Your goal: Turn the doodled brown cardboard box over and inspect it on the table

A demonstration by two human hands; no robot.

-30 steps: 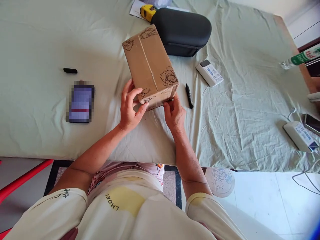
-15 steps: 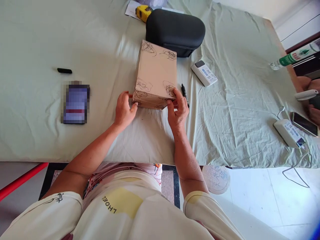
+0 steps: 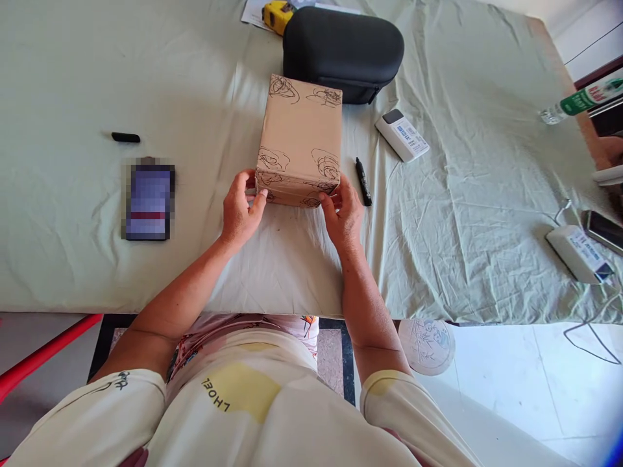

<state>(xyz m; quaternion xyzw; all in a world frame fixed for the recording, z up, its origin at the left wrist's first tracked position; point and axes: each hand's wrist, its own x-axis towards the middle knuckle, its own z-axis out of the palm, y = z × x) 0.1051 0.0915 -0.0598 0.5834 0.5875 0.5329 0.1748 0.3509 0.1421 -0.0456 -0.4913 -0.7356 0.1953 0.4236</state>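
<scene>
A brown cardboard box [image 3: 302, 133] with black scribbles near its corners rests on the cloth-covered table. My left hand [image 3: 242, 206] grips its near left corner, thumb on the front face and fingers round the side. At the near right corner my right hand [image 3: 344, 214] holds it the same way, fingers partly hidden along the side. Just right of that hand lies a black marker [image 3: 363, 181]. Behind the box, close to its far edge, sits a black zippered case [image 3: 343, 48].
A blurred-screen phone [image 3: 148, 202] and a black marker cap [image 3: 126, 137] lie to the left. A white power bank [image 3: 402, 135] is on the right, with another power bank [image 3: 579, 253] beyond it. A yellow tape measure [image 3: 277, 16] and a bottle [image 3: 581, 100] are farther off.
The box has turned slightly and sits a little squarer to me, with both hands still on its near corners. My right index finger has come down off the top edge to the side.
</scene>
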